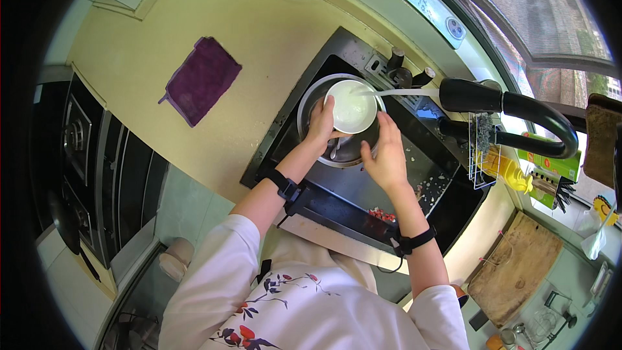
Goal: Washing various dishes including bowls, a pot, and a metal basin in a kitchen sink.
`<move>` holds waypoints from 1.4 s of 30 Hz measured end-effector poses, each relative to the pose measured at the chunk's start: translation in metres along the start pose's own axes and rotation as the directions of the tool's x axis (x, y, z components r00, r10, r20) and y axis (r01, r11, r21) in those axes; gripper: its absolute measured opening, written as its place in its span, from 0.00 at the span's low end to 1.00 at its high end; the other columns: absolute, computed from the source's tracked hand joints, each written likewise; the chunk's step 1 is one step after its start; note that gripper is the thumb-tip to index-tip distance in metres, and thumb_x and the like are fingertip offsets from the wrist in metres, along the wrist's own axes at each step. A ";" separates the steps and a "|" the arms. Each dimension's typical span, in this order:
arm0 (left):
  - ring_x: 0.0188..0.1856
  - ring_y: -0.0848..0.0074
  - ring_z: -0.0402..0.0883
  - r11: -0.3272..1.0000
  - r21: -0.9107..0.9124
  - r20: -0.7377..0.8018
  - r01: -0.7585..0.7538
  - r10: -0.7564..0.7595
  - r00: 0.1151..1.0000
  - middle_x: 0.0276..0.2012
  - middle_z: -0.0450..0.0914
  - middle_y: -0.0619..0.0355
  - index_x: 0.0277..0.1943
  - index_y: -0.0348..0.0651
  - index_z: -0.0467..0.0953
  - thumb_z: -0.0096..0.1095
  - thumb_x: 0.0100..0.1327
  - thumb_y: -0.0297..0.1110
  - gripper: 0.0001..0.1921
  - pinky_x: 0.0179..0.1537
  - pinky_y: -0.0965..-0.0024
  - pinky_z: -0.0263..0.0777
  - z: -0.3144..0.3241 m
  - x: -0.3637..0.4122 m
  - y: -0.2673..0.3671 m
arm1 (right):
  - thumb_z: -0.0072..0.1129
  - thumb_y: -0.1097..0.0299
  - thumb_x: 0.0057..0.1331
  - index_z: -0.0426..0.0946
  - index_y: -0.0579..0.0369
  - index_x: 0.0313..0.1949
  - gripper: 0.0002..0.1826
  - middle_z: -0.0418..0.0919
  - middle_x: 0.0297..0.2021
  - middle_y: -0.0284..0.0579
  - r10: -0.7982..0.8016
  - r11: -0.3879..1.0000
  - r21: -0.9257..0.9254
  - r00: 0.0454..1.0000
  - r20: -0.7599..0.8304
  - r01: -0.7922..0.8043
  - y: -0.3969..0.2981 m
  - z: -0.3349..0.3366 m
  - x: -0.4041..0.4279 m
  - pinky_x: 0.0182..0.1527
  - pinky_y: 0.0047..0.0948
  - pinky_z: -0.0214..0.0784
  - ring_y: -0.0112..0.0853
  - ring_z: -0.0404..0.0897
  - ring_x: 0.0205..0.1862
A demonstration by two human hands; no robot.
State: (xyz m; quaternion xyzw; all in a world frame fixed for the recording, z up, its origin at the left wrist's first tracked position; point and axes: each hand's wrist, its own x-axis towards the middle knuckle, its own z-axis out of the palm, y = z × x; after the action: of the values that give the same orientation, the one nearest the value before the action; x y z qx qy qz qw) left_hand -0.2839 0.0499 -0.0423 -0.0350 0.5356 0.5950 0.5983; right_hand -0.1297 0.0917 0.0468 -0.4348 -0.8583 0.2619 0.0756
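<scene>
My left hand (318,129) grips the left side of a white bowl (352,114), its thumb at the rim. Water (408,92) streams from the black faucet head (464,95) into the bowl, which has bubbly liquid in it. On the bowl's right, my right hand (388,155) is held with the thumb apart from the fingers; fingertips are near the rim, and whether they touch it I cannot tell. Beneath the bowl, a metal basin (305,102) sits in the dark sink (335,194). A spoon (335,149) shows inside the basin, partly hidden by the bowl.
Red and white food scraps (381,214) lie in the sink. A purple cloth (203,82) is on the counter (131,58) to the left. At right are a wire rack (478,170), a yellow bottle (510,172) and a wooden cutting board (517,267). A phone (432,12) rests by the window.
</scene>
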 end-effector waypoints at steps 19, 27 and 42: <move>0.52 0.61 0.76 0.809 0.394 0.069 -0.437 0.448 0.892 0.50 0.77 0.43 0.58 0.35 0.66 0.48 0.71 0.46 0.23 0.55 0.63 0.67 0.000 0.011 -0.004 | 0.65 0.70 0.47 0.62 0.64 0.63 0.42 0.69 0.59 0.59 -0.287 0.955 0.000 0.923 0.257 0.297 -0.014 0.050 0.044 0.68 0.41 0.54 0.44 0.66 0.64; 0.53 0.62 0.77 0.787 0.384 0.105 -0.483 0.483 0.869 0.50 0.78 0.45 0.57 0.35 0.68 0.49 0.71 0.44 0.22 0.56 0.65 0.67 -0.003 -0.002 -0.004 | 0.65 0.69 0.45 0.64 0.66 0.60 0.40 0.75 0.50 0.58 -0.262 0.883 -0.288 0.897 0.355 0.372 -0.006 0.023 0.039 0.67 0.38 0.54 0.46 0.70 0.59; 0.53 0.68 0.76 0.850 0.323 0.097 -0.416 0.407 0.908 0.51 0.77 0.48 0.58 0.35 0.69 0.48 0.72 0.44 0.22 0.56 0.68 0.66 0.002 0.004 0.005 | 0.52 0.78 0.53 0.75 0.54 0.51 0.23 0.80 0.49 0.46 -0.088 0.955 0.297 0.970 0.228 0.016 -0.009 -0.066 -0.011 0.52 0.36 0.73 0.40 0.80 0.49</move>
State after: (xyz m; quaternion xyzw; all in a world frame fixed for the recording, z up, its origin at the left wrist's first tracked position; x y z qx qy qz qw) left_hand -0.2875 0.0561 -0.0412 0.1904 0.6166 0.6092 0.4609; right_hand -0.1060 0.1037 0.1086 -0.3613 -0.8240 0.4344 0.0426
